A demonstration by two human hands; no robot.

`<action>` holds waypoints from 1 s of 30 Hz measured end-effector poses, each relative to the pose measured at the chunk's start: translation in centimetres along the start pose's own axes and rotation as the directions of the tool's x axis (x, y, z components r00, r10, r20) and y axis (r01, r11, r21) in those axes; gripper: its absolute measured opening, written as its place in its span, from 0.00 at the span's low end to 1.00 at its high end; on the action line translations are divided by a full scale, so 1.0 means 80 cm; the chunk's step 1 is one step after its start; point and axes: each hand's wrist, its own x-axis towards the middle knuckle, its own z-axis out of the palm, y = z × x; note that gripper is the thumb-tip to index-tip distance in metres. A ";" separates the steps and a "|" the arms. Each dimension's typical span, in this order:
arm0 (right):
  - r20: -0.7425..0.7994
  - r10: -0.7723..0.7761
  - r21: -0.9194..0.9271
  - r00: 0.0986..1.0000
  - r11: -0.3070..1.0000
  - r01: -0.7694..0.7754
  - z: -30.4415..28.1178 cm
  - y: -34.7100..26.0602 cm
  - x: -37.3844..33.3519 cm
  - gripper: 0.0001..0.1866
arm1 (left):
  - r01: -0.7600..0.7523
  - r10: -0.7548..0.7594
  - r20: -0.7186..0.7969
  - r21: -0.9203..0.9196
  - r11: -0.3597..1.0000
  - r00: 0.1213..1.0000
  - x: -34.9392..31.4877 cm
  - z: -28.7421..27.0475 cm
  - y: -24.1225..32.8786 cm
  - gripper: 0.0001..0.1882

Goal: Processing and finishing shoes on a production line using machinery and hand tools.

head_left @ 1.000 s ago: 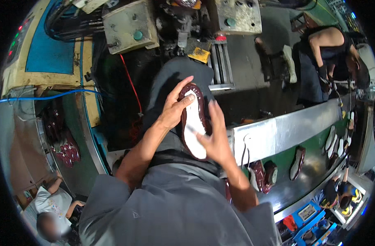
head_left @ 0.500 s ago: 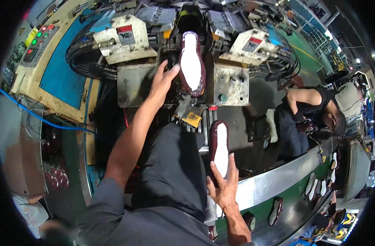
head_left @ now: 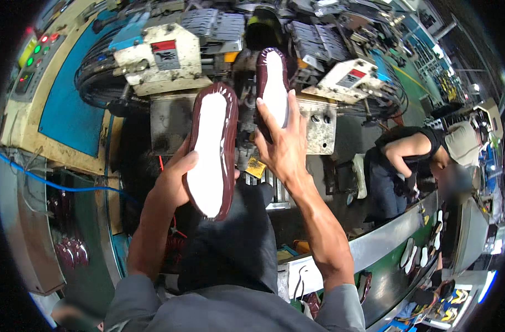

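Observation:
A dark red shoe upper (head_left: 209,152) with a white sole side faces up in front of me, toe and heel pointing away and toward me. My left hand (head_left: 174,178) grips it from its left side, thumb on the white face. Farther off, a second dark red shoe upper (head_left: 273,83), also white underneath, is at the middle of the machine (head_left: 262,33). My right hand (head_left: 285,145) is closed around its near end, fingers along both edges. Whether this shoe rests on the machine's support is hidden.
Two cream machine blocks (head_left: 166,55) with hoses flank the centre. A control panel (head_left: 38,61) with lit buttons stands far left. On the right runs a green conveyor (head_left: 385,282) carrying several shoes. A co-worker (head_left: 410,149) bends beside it.
My left hand has taken the shoe off the machine and drawn it toward me. My right hand has carried the other shoe from beside my lap up to the machine.

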 end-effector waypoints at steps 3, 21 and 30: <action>0.026 0.016 -0.083 1.000 0.996 -0.014 0.040 -0.007 0.004 0.40 | -0.071 0.075 0.040 -0.102 0.992 0.996 -0.050 -0.014 -0.013 0.44; -0.152 -0.254 -0.202 0.955 0.954 0.221 0.091 0.019 0.068 0.36 | 0.118 -0.125 -0.032 -0.169 0.979 0.992 -0.069 -0.009 -0.060 0.46; -0.223 -0.308 -0.300 0.925 0.924 0.235 0.110 0.056 0.185 0.32 | 0.314 -0.222 0.239 -0.485 0.816 0.945 -0.028 -0.033 -0.073 0.55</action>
